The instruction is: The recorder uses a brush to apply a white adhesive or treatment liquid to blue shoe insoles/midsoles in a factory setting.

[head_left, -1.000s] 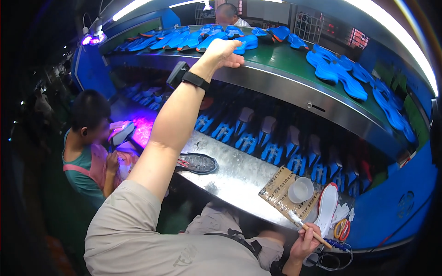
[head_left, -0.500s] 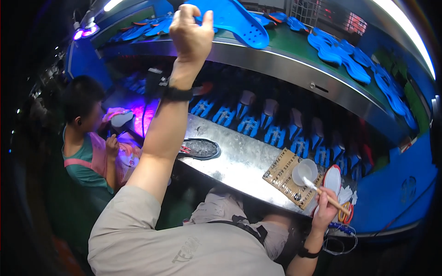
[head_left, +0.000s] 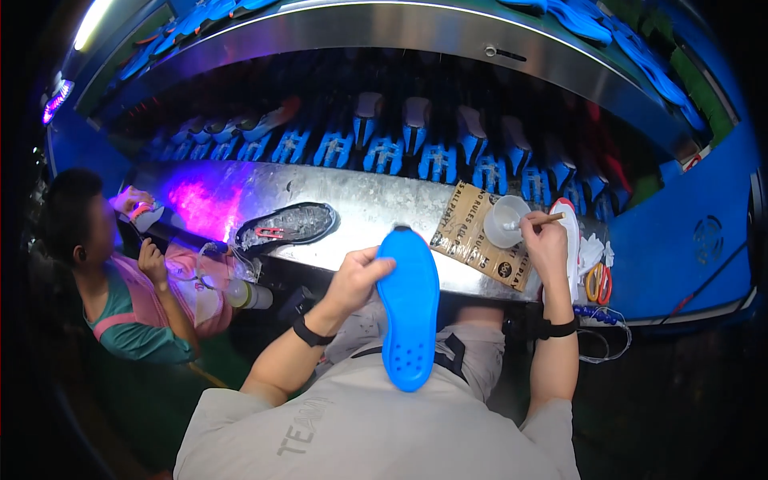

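Note:
My left hand (head_left: 358,280) grips a blue insole (head_left: 410,308) near its upper end, thumb on the face. The insole hangs upright in front of my body, a cluster of small holes at its lower end. My right hand (head_left: 546,246) is closed round the wooden handle of a brush (head_left: 555,217). The brush's bristle end is down inside a white translucent cup (head_left: 490,226), which stands on a piece of printed brown cardboard (head_left: 462,216). Beside my right hand lies a white sole with a red edge (head_left: 570,228), partly hidden by the hand and wrist.
A dark shoe piece (head_left: 308,224) lies on the metal bench (head_left: 376,196). Orange-handled scissors (head_left: 606,284) and crumpled white paper (head_left: 590,252) sit at the right end. Behind run blue shoe holders (head_left: 384,156) under a metal-edged shelf (head_left: 384,24) bearing blue insoles. A co-worker (head_left: 120,272) works at left.
My left hand has come down from the upper shelf to my front, bringing the blue insole. My right hand has shifted up, and the brush now reaches into the cup. The head view has turned.

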